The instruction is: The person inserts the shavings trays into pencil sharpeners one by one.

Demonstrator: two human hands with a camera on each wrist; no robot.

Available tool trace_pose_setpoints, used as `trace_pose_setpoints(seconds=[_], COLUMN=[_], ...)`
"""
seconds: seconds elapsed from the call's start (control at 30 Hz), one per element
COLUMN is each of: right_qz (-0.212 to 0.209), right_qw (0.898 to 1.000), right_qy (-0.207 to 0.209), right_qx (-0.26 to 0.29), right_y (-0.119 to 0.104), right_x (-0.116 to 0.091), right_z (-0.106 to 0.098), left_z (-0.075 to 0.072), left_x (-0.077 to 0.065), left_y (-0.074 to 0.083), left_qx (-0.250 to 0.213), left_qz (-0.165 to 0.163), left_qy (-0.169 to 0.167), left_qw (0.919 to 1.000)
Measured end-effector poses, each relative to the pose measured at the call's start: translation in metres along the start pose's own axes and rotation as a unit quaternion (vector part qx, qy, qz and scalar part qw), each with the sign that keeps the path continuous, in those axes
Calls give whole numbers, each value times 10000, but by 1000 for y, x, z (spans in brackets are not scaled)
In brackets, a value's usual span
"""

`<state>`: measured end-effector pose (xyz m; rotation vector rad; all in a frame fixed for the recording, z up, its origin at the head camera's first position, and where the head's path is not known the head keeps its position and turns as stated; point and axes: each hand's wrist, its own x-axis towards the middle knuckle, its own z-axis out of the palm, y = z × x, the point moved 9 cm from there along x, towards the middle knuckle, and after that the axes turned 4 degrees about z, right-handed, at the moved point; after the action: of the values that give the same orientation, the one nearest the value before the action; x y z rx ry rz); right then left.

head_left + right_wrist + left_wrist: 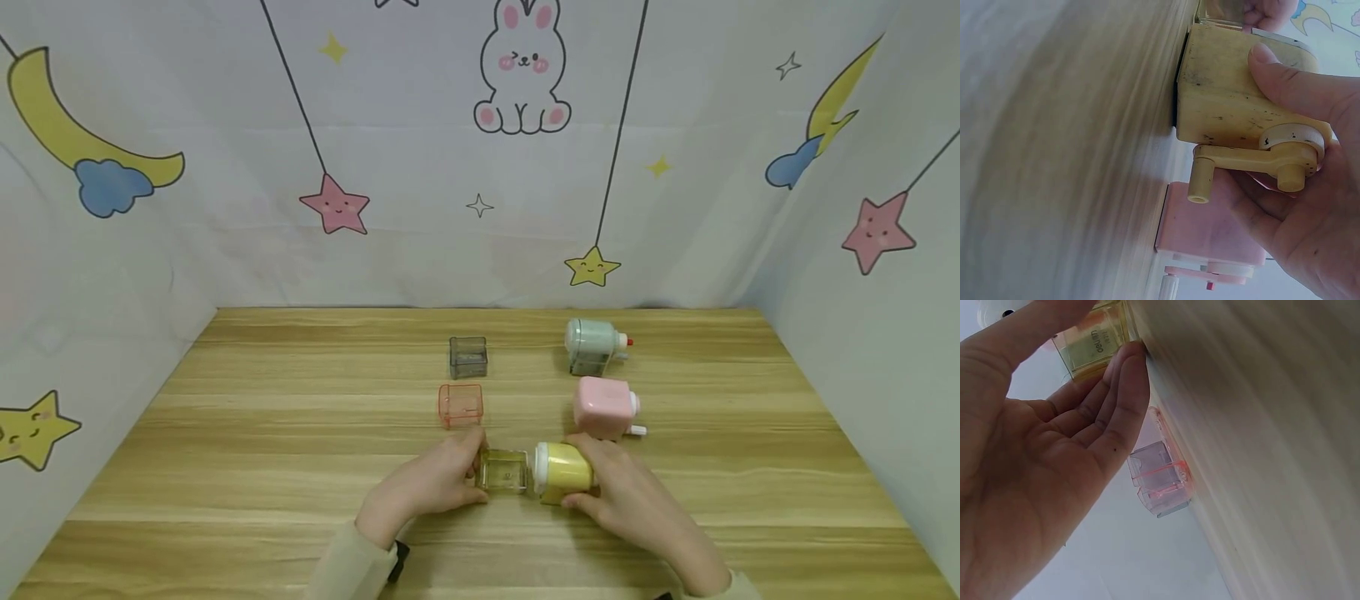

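Note:
My left hand point(435, 479) pinches the end of a clear yellow shavings drawer point(504, 473) between thumb and fingers. Just to its right, my right hand point(626, 496) grips a yellow hand-crank pencil sharpener point(562, 471) low over the wooden table. The drawer lies opposite the sharpener's white-rimmed end, with a narrow gap between them in the head view. In the right wrist view the thumb lies across the yellow body point(1225, 87), and the crank handle point(1235, 159) faces the camera. Part of the drawer point(1094, 344) shows past the fingers in the left wrist view.
Behind the right hand stand a pink sharpener point(603, 404) and a pale green sharpener point(591, 343). A clear red drawer point(461, 405) and a clear grey drawer point(468, 358) lie beyond the left hand. Patterned cloth point(420, 250) encloses the wooden table point(300, 400) at the back and sides.

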<state>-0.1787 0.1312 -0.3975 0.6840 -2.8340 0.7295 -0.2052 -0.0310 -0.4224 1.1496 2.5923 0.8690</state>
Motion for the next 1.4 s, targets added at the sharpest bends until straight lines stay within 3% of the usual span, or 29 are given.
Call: trace_pose_setpoints(seconds=[0.53,1.4], right_qz=[10,-65], right_qw=[10000,9999], right_qy=[-21,-71], right_qx=[27,37], right_y=[-1,-2], right_x=[2,4], right_z=[1,4], left_z=[3,7], left_x=[6,12], left_y=[3,2], left_qx=[4,94], left_qz=[6,-252], left_qy=[-56,-221], left_qw=[10000,9994])
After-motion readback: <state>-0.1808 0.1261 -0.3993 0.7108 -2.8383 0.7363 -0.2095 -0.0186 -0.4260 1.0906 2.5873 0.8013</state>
